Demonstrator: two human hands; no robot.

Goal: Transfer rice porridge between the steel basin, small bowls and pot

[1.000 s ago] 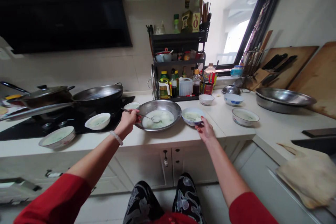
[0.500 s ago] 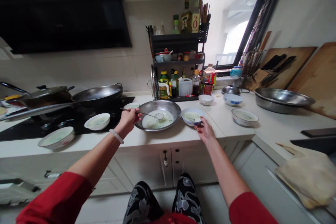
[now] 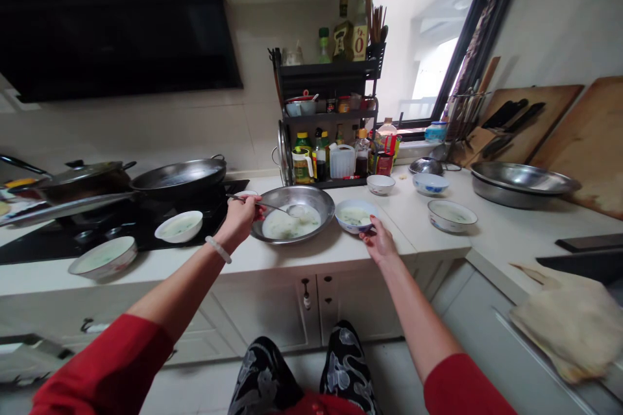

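Note:
My left hand is closed round the handle of a metal ladle, whose head dips into pale soup with green bits. That soup lies in a wide steel basin on the counter. To the right of the basin, my right hand grips the near right rim of a blue-and-white bowl, thumb at the edge and fingers below. The bowl holds the same pale soup. Behind my left hand a white bowl is mostly hidden.
Filled bowls stand at left, a white bowl and a patterned bowl, and at right another bowl. A wok and lidded pot sit on the stove. Behind the basin stands a condiment rack; steel basins lie right.
The ladle's head has gone down into the soup in the basin; before, its round bowl showed at the surface. My right hand keeps its hold on the bowl.

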